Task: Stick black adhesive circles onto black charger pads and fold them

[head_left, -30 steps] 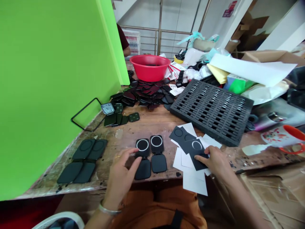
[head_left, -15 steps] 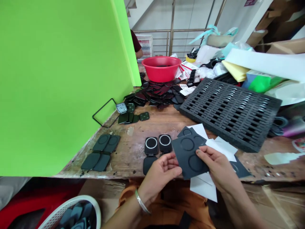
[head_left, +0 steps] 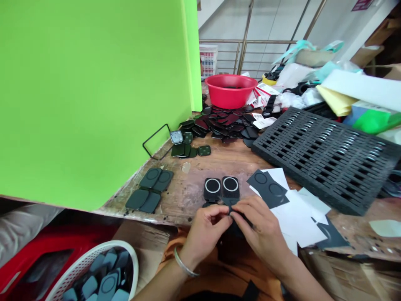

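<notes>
Head view: dark sheet (head_left: 231, 202) sits between left hand (head_left: 206, 229) and right hand (head_left: 262, 222), both pinching, equally near; long axis hidden. Ringed pad (head_left: 231, 184) just beyond, twelve o'clock; second pad (head_left: 212, 187), ten; white papers (head_left: 296, 217), three.

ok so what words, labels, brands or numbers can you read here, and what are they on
None readable.
Reddish sign, top right: cut off and too blurred.
Red-and-white cards beside the red bowl: print too small.
White labels below them: marks too small.
</notes>
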A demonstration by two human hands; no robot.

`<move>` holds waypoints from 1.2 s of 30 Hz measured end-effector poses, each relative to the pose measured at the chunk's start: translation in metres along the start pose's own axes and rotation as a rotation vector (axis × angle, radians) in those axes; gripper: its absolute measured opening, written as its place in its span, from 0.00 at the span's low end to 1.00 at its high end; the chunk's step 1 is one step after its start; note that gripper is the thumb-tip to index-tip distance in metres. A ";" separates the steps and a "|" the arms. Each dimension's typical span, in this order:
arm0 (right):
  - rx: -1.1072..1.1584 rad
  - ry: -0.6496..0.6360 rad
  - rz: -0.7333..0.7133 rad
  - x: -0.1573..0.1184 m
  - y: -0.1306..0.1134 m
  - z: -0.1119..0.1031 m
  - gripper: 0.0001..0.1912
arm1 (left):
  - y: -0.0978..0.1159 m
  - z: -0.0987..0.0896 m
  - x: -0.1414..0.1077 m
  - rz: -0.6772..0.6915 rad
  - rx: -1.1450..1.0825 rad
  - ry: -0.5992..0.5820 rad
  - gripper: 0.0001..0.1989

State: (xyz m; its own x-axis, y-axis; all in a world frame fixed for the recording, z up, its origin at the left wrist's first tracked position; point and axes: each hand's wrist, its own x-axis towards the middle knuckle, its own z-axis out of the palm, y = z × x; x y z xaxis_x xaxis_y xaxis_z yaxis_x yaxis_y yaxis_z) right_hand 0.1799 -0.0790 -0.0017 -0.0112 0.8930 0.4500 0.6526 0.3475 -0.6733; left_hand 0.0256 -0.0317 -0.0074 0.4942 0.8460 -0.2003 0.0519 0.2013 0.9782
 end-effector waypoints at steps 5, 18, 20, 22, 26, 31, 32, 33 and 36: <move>0.107 -0.181 0.244 0.010 -0.006 -0.002 0.07 | 0.002 -0.011 -0.007 0.066 0.106 -0.041 0.07; 0.077 -0.263 0.151 0.014 -0.013 0.015 0.08 | -0.007 -0.024 -0.014 -0.041 -0.344 0.000 0.08; 0.053 -0.206 0.086 0.010 -0.012 0.018 0.06 | -0.008 -0.026 -0.012 -0.097 -0.471 0.073 0.11; 0.051 -0.092 0.170 0.007 -0.009 0.019 0.08 | -0.009 -0.027 -0.010 -0.155 -0.577 0.142 0.15; 0.375 -0.003 0.603 0.008 -0.001 0.020 0.21 | -0.010 -0.025 -0.010 -0.187 -0.655 0.216 0.20; 0.655 -0.008 0.788 0.015 0.008 0.014 0.26 | -0.011 -0.020 -0.015 -0.188 -0.661 0.168 0.21; 0.659 -0.022 0.795 0.015 0.009 0.011 0.24 | -0.011 -0.022 -0.016 -0.189 -0.644 0.122 0.21; 0.658 -0.054 0.798 0.016 0.009 0.008 0.21 | -0.009 -0.025 -0.017 -0.192 -0.612 0.050 0.22; 0.636 -0.234 0.768 0.014 0.007 0.000 0.14 | -0.002 -0.036 -0.016 -0.183 -0.399 -0.205 0.20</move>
State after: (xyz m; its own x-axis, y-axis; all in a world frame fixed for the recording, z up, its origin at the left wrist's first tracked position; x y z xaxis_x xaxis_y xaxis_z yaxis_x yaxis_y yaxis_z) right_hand 0.1843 -0.0639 0.0001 0.0485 0.9482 -0.3139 0.0242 -0.3153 -0.9487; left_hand -0.0135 -0.0277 -0.0080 0.6708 0.6725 -0.3125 -0.1632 0.5450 0.8224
